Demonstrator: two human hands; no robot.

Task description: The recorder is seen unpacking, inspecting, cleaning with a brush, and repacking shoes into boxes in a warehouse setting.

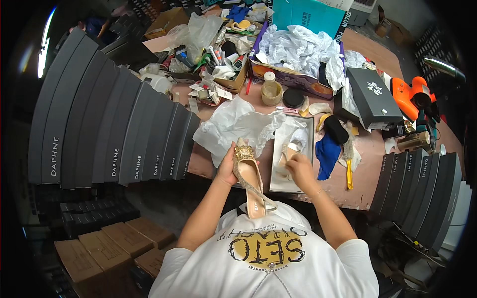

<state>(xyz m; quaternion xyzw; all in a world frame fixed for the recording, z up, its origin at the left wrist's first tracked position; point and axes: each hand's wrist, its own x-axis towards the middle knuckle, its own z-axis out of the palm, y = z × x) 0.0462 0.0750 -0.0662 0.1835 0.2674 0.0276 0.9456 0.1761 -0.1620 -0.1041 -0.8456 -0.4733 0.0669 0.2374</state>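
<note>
My left hand (228, 166) is wrapped round a glittery beige high-heeled shoe (247, 181) with a gold jewelled ornament near its toe. The shoe's open top faces up, its heel end toward my chest. At the right, my right hand (300, 172) reaches over a shallow shoe box (275, 180) lined with white paper. Its fingers are curled closed against a second beige shoe (284, 158) lying in the box; what they pinch is hidden. Crumpled white tissue paper (223, 128) spreads on the table beyond my left hand.
Stacked dark shoe boxes (104, 124) flank the left, more boxes (422, 191) the right. A purple carton of crumpled paper (303, 47), a jar (271, 93), a blue cloth (327, 155), a yellow-handled brush (349, 171) and an orange tool (410, 94) lie about the table.
</note>
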